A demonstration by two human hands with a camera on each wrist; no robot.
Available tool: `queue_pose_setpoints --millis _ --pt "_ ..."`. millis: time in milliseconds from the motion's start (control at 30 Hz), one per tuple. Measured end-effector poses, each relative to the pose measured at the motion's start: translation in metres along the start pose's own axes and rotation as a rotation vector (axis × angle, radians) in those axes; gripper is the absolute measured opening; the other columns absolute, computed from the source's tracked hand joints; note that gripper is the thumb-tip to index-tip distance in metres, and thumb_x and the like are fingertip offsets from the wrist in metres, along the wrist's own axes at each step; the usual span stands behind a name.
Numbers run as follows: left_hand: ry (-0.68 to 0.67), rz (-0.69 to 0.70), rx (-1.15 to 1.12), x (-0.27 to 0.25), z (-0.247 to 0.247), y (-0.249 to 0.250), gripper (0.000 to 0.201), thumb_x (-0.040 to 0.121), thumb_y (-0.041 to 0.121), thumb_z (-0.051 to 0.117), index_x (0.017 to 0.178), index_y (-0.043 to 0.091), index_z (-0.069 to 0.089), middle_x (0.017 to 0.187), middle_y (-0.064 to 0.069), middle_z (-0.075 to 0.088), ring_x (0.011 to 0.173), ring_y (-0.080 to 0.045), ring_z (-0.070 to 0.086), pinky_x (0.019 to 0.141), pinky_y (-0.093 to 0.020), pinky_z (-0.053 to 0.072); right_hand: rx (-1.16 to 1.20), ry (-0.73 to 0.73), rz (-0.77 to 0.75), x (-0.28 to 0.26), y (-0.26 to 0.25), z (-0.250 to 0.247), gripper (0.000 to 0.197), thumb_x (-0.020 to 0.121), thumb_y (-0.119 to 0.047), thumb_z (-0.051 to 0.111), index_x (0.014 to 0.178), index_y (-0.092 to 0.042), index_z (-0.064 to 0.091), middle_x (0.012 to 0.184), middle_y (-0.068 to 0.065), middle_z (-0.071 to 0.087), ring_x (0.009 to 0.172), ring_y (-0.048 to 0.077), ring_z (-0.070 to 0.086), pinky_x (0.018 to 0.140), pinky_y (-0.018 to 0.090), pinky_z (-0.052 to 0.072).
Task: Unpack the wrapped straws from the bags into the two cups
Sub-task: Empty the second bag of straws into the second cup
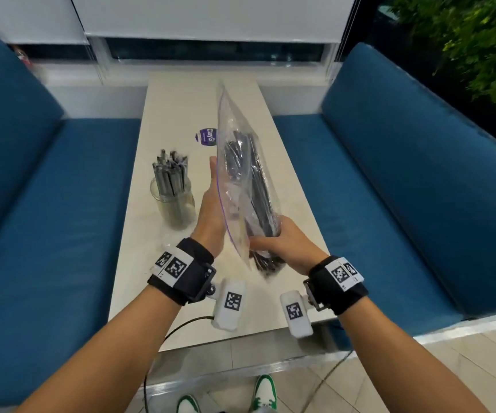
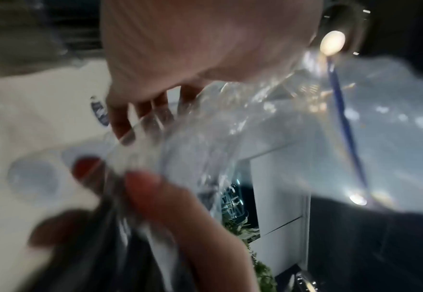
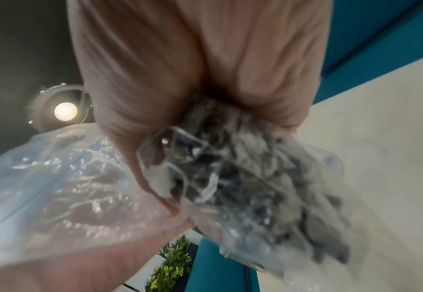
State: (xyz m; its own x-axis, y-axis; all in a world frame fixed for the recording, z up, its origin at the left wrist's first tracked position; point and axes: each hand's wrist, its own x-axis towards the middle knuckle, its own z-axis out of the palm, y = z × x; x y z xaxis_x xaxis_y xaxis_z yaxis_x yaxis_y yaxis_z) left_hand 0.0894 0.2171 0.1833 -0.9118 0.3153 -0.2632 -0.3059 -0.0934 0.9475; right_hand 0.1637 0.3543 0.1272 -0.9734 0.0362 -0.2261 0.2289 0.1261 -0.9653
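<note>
I see the right hand (image 1: 285, 242) clamped around the near end of a clear zip bag (image 1: 240, 162), fingers curled round the plastic and the bundle of dark wrapped straws (image 1: 252, 186) inside it. The bag is held up off the table (image 1: 181, 99), tilted, its far end pointing away and up. The right wrist view confirms it: palm and fingers wrapped on the bunched plastic (image 3: 55, 177) with the straw ends (image 3: 268, 187) sticking out below the grip, blurred. The left hand (image 1: 211, 210) lies flat along the bag's left side, fingers straight, next to the purple zip line; whether it actually touches the film I can't tell from the head view. In the left wrist view the straight fingers (image 2: 120, 118) sit right at the plastic (image 2: 255, 128), grasping nothing. One clear cup (image 1: 173, 204) stands on the table left of the hands, packed with upright wrapped straws. A round purple sticker (image 1: 206, 135) sits on the tabletop past the cup, partly behind the bag. Blue bench seats (image 1: 47, 189) flank the table on both sides.
</note>
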Motion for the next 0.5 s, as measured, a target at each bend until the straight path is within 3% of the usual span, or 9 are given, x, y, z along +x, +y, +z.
queue_pose_setpoints --millis 33,67,133,200,267,333,400,467,500 --pt "0.059 -0.027 -0.014 0.013 -0.006 -0.005 0.042 0.113 0.054 0.03 0.091 0.033 0.06 0.075 0.013 0.074 0.071 -0.003 0.071 0.087 -0.037 0.058 0.016 -0.027 -0.008 -0.002 0.0 -0.001 0.031 0.085 -0.001 0.08 0.111 0.007 0.065 0.075 0.002 0.073 0.062 0.016 0.07 0.058 0.02 0.053" --pt "0.122 -0.043 -0.048 0.021 -0.016 -0.01 0.044 0.114 0.052 0.031 0.089 0.029 0.059 0.069 0.011 0.072 0.067 -0.006 0.07 0.074 -0.034 0.056 0.033 -0.063 -0.01 -0.004 0.0 -0.003 0.026 0.084 0.0 0.078 0.106 0.006 0.066 0.075 0.006 0.073 0.062 0.018 0.07 0.058 0.021 0.053" --pt "0.189 -0.104 -0.065 0.032 -0.036 -0.023 0.036 0.118 0.028 0.032 0.092 0.022 0.056 0.051 0.018 0.067 0.057 0.002 0.067 0.058 -0.021 0.056 0.102 -0.133 -0.001 -0.007 0.002 -0.006 0.022 0.079 -0.002 0.078 0.099 0.0 0.067 0.078 0.009 0.072 0.063 0.023 0.069 0.062 0.026 0.056" --pt "0.195 -0.111 -0.076 0.033 -0.044 -0.034 0.032 0.117 0.015 0.032 0.111 0.004 0.062 0.046 0.018 0.064 0.052 0.003 0.064 0.046 -0.012 0.048 0.183 -0.151 0.02 -0.007 0.001 -0.007 0.025 0.075 -0.001 0.077 0.098 -0.004 0.068 0.081 0.01 0.072 0.067 0.024 0.068 0.066 0.029 0.057" --pt "0.187 -0.039 -0.055 0.023 -0.034 -0.025 0.04 0.115 0.03 0.042 0.124 0.0 0.067 0.066 0.004 0.07 0.052 -0.004 0.06 0.045 -0.016 0.044 0.251 -0.163 0.031 -0.007 0.002 -0.008 0.026 0.072 0.001 0.075 0.097 -0.006 0.069 0.081 0.01 0.072 0.068 0.025 0.068 0.067 0.03 0.057" --pt "0.181 0.018 -0.065 0.023 -0.029 -0.016 0.041 0.111 0.044 0.05 0.13 0.014 0.07 0.096 -0.003 0.072 0.067 -0.012 0.062 0.051 -0.023 0.049 0.332 -0.205 0.037 -0.009 0.005 -0.007 0.019 0.072 0.004 0.07 0.088 -0.006 0.069 0.074 0.014 0.067 0.061 0.027 0.064 0.063 0.032 0.055" --pt "0.141 -0.006 -0.098 0.021 -0.03 -0.016 0.03 0.112 0.036 0.051 0.116 0.015 0.072 0.084 0.004 0.076 0.068 -0.01 0.069 0.057 -0.025 0.056 0.432 -0.263 0.05 -0.01 0.008 -0.006 0.017 0.072 0.004 0.068 0.089 0.001 0.063 0.069 0.017 0.06 0.056 0.026 0.058 0.059 0.033 0.05" --pt "0.085 -0.053 -0.141 0.016 -0.034 -0.016 0.024 0.112 0.022 0.052 0.099 0.013 0.069 0.063 0.009 0.073 0.061 -0.008 0.068 0.058 -0.026 0.056 0.511 -0.309 0.054 -0.01 0.01 -0.004 0.027 0.071 -0.002 0.071 0.094 0.004 0.058 0.067 0.015 0.057 0.054 0.025 0.054 0.057 0.032 0.046" --pt "0.048 -0.066 -0.147 0.014 -0.035 -0.015 0.023 0.112 0.017 0.052 0.096 0.011 0.069 0.062 0.008 0.073 0.063 -0.01 0.068 0.06 -0.027 0.056 0.536 -0.328 0.051 -0.01 0.01 -0.004 0.033 0.069 -0.005 0.074 0.096 0.004 0.057 0.068 0.015 0.056 0.055 0.025 0.052 0.057 0.032 0.044"
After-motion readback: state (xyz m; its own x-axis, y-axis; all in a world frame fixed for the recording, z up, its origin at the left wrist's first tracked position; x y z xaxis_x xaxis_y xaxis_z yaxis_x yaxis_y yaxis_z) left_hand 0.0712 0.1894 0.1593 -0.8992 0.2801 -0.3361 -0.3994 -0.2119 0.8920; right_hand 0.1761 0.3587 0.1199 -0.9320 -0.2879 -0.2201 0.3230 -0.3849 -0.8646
